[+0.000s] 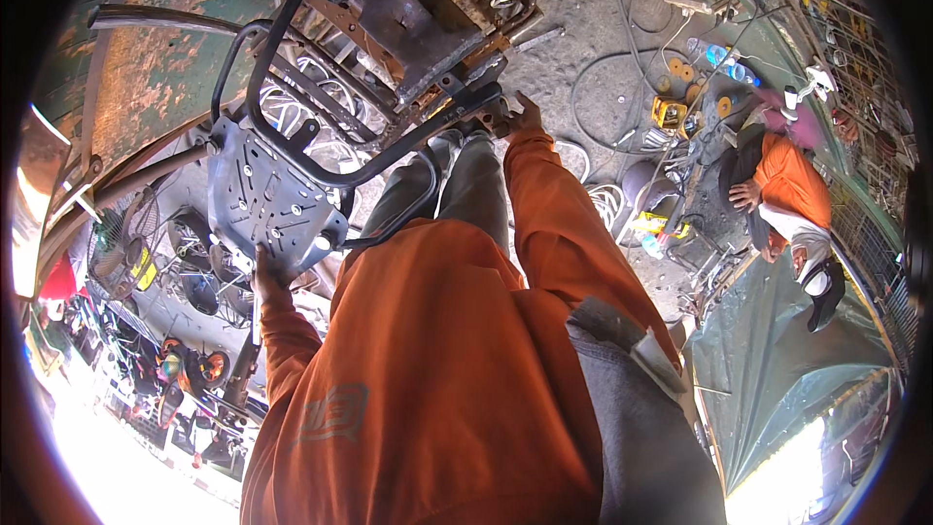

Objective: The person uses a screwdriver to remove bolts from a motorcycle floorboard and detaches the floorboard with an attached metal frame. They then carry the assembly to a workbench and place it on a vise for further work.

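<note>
A black metal luggage rack (267,190), with a flat slotted plate and bent tubes, stands tilted in front of me on the left. My left hand (269,277) is closed on the plate's lower edge, its thumb on the top face and its other fingers hidden beneath. The rack's thick black tube (389,157) runs across to the right, over my legs. My right hand (526,119) is beside a small metal bracket (495,121) near that tube's right end. Its visible fingers stretch apart; whether it touches the bracket is unclear.
A rusty metal frame stack (418,34) stands just beyond the rack. Cables and a yellow tool (669,113) lie on the floor at right. A person in orange (792,180) sits there, beside a green sheet (792,331). Fans (131,224) stand at left.
</note>
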`<state>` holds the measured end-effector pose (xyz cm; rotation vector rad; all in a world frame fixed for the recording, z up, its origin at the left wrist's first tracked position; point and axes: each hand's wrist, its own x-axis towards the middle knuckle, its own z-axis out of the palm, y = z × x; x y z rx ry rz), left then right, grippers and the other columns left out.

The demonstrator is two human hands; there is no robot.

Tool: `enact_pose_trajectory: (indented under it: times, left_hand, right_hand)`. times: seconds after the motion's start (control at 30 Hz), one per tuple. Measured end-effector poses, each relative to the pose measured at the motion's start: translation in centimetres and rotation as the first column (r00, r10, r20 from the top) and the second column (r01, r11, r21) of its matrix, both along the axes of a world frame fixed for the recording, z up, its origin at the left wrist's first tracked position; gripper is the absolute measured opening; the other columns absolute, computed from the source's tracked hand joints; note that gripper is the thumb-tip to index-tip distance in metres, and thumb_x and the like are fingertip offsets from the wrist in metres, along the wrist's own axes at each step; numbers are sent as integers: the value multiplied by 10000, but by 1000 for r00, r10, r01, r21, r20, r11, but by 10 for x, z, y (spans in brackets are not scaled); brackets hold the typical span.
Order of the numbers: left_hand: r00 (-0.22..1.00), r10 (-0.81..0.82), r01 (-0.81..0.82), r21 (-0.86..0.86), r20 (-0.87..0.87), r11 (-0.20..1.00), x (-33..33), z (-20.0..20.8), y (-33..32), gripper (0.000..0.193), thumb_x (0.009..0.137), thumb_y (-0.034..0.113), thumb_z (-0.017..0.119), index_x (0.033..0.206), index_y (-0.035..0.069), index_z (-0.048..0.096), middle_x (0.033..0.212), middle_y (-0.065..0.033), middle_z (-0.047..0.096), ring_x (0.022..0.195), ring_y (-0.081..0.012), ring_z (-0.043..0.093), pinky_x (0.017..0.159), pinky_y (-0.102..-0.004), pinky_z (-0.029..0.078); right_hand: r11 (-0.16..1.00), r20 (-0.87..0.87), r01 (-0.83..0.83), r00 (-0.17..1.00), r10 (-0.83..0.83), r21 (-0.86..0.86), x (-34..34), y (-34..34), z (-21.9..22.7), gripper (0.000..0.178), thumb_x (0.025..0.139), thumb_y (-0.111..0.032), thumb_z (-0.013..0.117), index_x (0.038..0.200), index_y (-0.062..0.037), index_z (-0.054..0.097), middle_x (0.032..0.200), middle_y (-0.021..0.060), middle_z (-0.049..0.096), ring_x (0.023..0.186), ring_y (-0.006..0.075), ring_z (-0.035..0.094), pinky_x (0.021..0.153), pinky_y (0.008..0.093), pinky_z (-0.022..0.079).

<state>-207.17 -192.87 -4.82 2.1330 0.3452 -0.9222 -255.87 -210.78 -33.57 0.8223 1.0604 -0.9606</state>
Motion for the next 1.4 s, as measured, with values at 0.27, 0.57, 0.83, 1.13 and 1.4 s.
enact_pose_trajectory:
  times: [0.27,0.57,0.83,1.13,1.4]
  left_hand:
    - [997,-28,21,101,72,995,-2,3,-7,371,811,378,756,918,40,647,745,-24,587,564,-150,549,491,-280,468]
    - [997,-52,51,13,52,999,18,-20,8,327,813,379,751,851,64,667,706,9,543,592,-129,518,545,-291,455]
    - [992,-99,102,-33,79,994,-14,18,-13,262,857,362,710,801,128,607,655,30,508,553,-88,505,492,-247,430]
    - [994,-16,16,0,107,1000,-7,10,-8,251,889,316,675,728,170,548,609,81,413,510,-59,394,472,-211,327]
    - [1000,27,-26,-89,13,996,-1,-21,10,404,856,308,717,1073,-23,633,893,-49,621,721,-157,588,624,-295,495]
  right_hand:
    - [904,-533,-236,846,11,-357,-85,-58,63,252,901,-234,630,1034,-79,484,770,71,508,656,233,519,652,387,470]
    - [855,-992,-506,112,-63,-111,-118,-49,50,330,950,-256,564,1193,-34,567,913,90,612,785,218,585,781,380,485]
    - [292,-956,-936,-117,268,196,-30,35,-143,345,844,-267,597,1149,-106,589,1008,134,587,1043,382,544,931,441,431]
    - [977,-27,-206,978,208,47,148,158,-7,329,863,-454,562,908,-135,628,840,79,581,788,301,568,767,421,461]
    - [959,167,-275,951,261,65,159,146,39,230,922,-408,545,912,-186,602,770,-35,579,691,139,578,583,356,476]
